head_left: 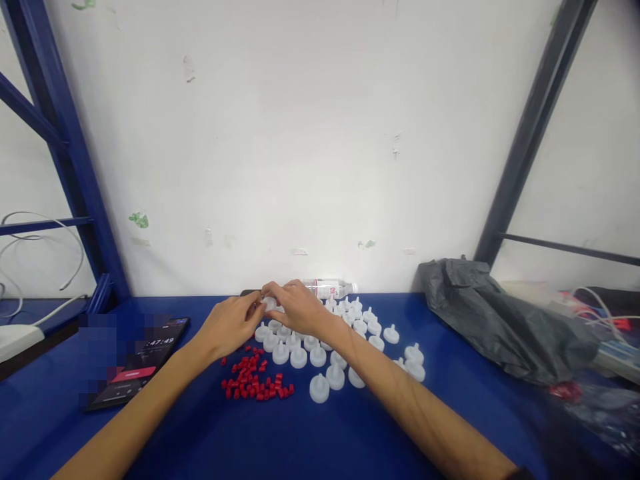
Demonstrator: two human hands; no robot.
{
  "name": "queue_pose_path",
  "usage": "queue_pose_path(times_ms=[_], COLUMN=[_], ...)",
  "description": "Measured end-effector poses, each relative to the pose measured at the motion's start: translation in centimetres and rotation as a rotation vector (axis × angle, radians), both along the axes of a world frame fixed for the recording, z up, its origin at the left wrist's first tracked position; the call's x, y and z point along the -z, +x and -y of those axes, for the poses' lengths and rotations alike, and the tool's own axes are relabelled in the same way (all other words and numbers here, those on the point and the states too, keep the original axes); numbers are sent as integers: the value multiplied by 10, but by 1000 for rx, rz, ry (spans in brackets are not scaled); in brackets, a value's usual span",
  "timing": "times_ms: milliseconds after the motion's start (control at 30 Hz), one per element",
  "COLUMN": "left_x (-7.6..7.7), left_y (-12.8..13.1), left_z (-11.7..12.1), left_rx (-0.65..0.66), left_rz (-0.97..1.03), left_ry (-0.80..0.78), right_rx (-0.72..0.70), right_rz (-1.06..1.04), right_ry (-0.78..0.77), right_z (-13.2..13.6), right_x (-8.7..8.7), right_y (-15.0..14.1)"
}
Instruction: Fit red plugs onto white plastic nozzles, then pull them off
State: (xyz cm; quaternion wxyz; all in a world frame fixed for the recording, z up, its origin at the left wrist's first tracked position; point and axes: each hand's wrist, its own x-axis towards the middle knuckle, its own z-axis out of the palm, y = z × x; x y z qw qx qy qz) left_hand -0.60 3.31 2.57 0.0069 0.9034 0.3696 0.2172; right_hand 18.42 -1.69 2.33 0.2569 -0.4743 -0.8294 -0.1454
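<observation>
My left hand and my right hand meet at the back of the blue table. Between their fingertips is a white nozzle cap, round with a narrow spout on similar ones. My right thumb and fingers curl around this cap. The left fingers pinch together at its left edge; what they hold is hidden. Below and right of the hands, several white nozzle caps stand spout up in a loose group. Small red caps lie in a scattered pile below my left hand.
A clear plastic bottle lies against the wall behind the caps. On the left rests a phone with its screen lit. A dark grey plastic bag covers the right side. Blue metal posts and cables stand at left.
</observation>
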Motion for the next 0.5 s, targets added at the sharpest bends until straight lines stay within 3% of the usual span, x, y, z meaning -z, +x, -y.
queue_pose_path(times_ms=[300, 500], left_x=[14, 18], left_y=[-6, -12], left_z=[-19, -28], left_rx=[-199, -262], left_rz=[-95, 7], left_ry=[-14, -7], right_rx=[131, 181], right_rz=[23, 39], right_ry=[-67, -114], right_z=[1, -4], right_x=[3, 11], right_y=[4, 5])
